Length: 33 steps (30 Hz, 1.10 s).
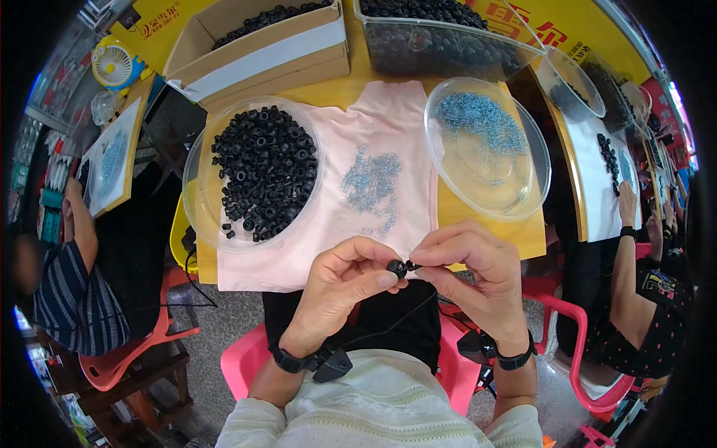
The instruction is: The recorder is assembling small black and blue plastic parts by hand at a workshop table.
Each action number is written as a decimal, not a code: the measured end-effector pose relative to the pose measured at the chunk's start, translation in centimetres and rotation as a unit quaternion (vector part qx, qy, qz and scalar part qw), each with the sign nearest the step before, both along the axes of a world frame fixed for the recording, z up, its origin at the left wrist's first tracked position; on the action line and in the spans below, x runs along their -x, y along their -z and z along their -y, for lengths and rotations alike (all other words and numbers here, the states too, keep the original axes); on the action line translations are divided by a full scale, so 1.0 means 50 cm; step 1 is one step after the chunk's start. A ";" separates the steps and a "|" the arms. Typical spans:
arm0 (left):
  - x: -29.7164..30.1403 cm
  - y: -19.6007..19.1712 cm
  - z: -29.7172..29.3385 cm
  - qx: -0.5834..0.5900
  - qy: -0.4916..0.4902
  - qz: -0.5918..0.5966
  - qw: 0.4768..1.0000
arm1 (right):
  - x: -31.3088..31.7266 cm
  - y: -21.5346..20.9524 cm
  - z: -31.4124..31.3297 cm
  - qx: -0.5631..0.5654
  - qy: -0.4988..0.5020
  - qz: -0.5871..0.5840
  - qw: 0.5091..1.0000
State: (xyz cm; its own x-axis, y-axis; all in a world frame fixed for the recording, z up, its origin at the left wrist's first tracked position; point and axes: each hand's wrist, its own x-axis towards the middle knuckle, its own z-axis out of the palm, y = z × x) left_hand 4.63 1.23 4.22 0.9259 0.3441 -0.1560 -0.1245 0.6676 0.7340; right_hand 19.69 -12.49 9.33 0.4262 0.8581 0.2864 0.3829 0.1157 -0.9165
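My left hand [340,287] pinches a black ball-like plastic piece [396,267] with an opening in it, between thumb and fingers. Beside it, the fingertips of my right hand [482,276] close on a small black plastic piece [411,265], which meets or nearly meets the ball; I cannot tell whether they are joined. Both hands are just over the near edge of a pale pink cloth [321,261]. Tiny bluish metal pieces [371,181] lie scattered on the cloth. At its left, a clear round tray [196,216] holds many short black ring-like parts [265,172].
A clear round tray [493,205] at the right holds more tiny bluish pieces [478,119]. Behind stand a cardboard box [276,56] and a clear bin [441,48] of black parts. People work at boards on the left [67,291] and right [635,299].
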 end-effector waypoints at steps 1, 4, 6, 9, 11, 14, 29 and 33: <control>0.001 -0.001 0.001 0.002 0.000 0.000 1.000 | 0.001 0.000 -0.001 0.003 -0.003 0.002 1.000; 0.001 -0.001 0.003 0.008 0.006 0.001 1.000 | 0.005 0.001 0.002 0.015 -0.008 0.000 1.000; 0.003 0.002 0.003 0.014 0.010 0.000 1.000 | 0.006 0.002 0.004 0.021 -0.014 0.017 1.000; 0.003 0.007 0.006 0.013 0.014 -0.003 1.000 | 0.012 0.001 0.006 0.024 -0.015 0.005 1.000; 0.002 0.006 0.008 0.007 0.018 -0.010 1.000 | 0.014 0.001 0.009 0.025 -0.010 -0.001 1.000; 0.002 0.003 0.009 0.001 0.023 -0.015 1.000 | 0.014 0.009 0.013 0.024 0.000 -0.020 1.000; 0.002 0.013 0.023 0.010 0.017 -0.012 1.000 | 0.024 0.031 0.026 0.028 -0.001 -0.215 0.976; -0.001 0.017 0.026 -0.006 0.014 -0.019 1.000 | 0.026 0.026 0.028 0.043 0.018 -0.206 0.977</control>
